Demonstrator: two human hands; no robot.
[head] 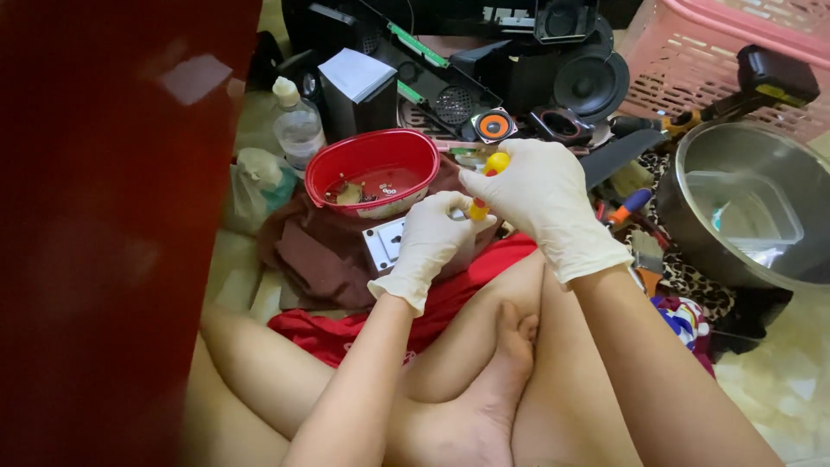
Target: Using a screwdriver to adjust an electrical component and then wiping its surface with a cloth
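A yellow-and-red-handled screwdriver (487, 183) is gripped by the right hand (540, 197), whose gloved fingers are closed round the top of the handle, with the shaft pointed down towards a small white plate-like part (386, 243). That part is steadied from just below the tool by the left hand (430, 239), also in a pale glove, with its fingers curled against the part and the lower end of the screwdriver; whether the part is pinched or only pressed cannot be told. The tip is hidden behind the left fingers, so it cannot be seen whether a screw is engaged. Just beyond the grip, a red oval bowl (373, 171) is set on a brown cloth (316, 255), and a few small loose bits, seemingly screws, are held in it, which suggests that some fasteners are already out and that the work on the part is judged unfinished. Farther out, speaker drivers (590, 82), a clear plastic bottle (298, 125), a steel pot (750, 203) and a pink basket (718, 60) are seen.
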